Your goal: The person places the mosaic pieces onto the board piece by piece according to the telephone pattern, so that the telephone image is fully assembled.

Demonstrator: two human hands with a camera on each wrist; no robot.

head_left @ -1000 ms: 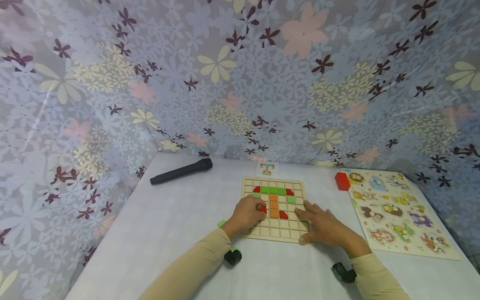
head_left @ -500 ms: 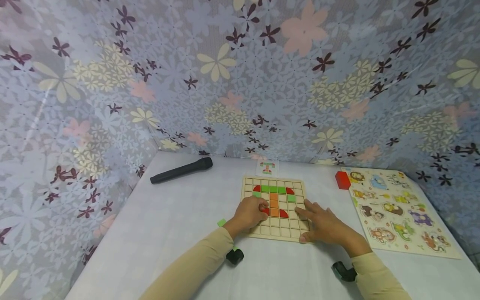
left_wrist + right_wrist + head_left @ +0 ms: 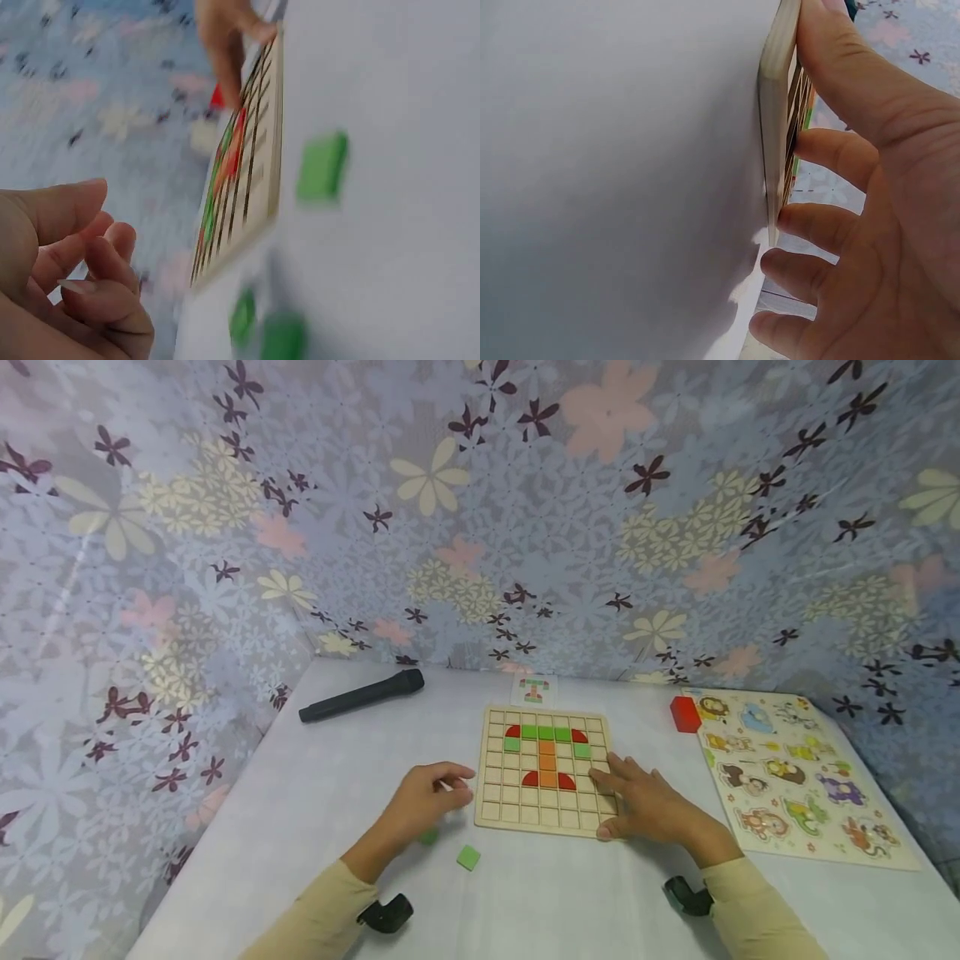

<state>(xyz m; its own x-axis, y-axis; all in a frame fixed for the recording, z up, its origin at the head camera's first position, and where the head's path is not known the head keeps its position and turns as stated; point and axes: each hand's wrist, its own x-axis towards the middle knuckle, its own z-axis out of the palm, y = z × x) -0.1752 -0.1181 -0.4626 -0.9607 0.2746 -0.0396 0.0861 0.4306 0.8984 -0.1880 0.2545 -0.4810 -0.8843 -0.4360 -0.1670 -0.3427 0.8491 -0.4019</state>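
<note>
A wooden grid board (image 3: pixel 510 817) lies on the table. Green, orange and red pieces sit in its cells, including a red quarter-round piece (image 3: pixel 530 778) left of the orange column (image 3: pixel 548 762). Left of the board my left hand (image 3: pixel 423 800) hovers with loosely bent fingers and nothing between them. A green square tile (image 3: pixel 468 857) lies near that hand, and another green tile (image 3: pixel 428 836) is partly hidden under it. My right hand (image 3: pixel 648 806) rests on the board's right edge, its fingers spread; in the right wrist view the thumb (image 3: pixel 855 67) touches the rim.
A small pattern card (image 3: pixel 534 691) lies behind the board. At the back left is a black microphone (image 3: pixel 362 695). To the right stand a red block (image 3: pixel 685 715) and an animal picture board (image 3: pixel 802 777). A flowered cloth (image 3: pixel 480 527) hangs behind the table.
My left hand has let go of the red piece, which now lies in its cell, and moved left and down off the board. The right hand stays at the board's edge.
</note>
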